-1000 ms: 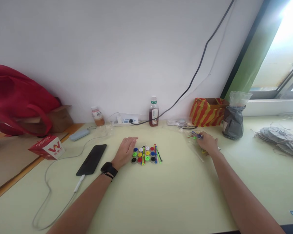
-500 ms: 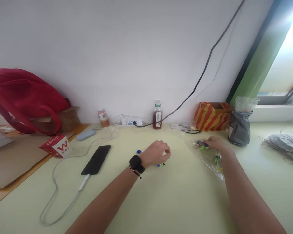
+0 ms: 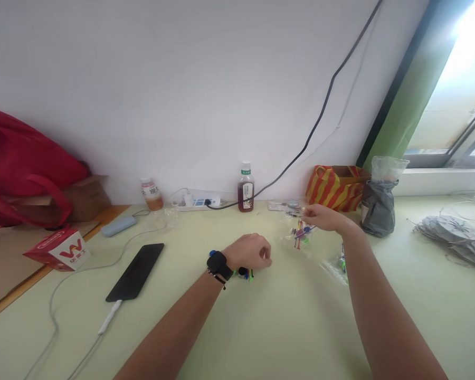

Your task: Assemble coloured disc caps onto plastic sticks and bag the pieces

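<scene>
My right hand (image 3: 320,217) pinches the upper edge of a clear plastic bag (image 3: 294,240) holding small colourful parts, some purple, red and green. A second clear bag (image 3: 334,270) with green and blue bits lies beside my right forearm, partly covered by it. My left hand (image 3: 250,252), with a black watch on its wrist, hovers low with fingers curled inward. Whatever those fingers hold is hidden. Under and beside that hand lies a cluster of small parts (image 3: 243,273), black, green, red and blue. One blue round piece (image 3: 212,253) shows behind the watch.
A black phone (image 3: 135,272) on a charging cable lies to the left, near a red and white box (image 3: 58,249). Along the wall stand two drink bottles, a power strip (image 3: 200,202), a striped bag (image 3: 334,187) and a grey bag (image 3: 379,208). Grey discs (image 3: 453,235) lie far right.
My right hand has lifted a plastic bag of parts and moved it left, apart from the other bag. My left hand stays curled over the small parts. The view has shifted slightly right.
</scene>
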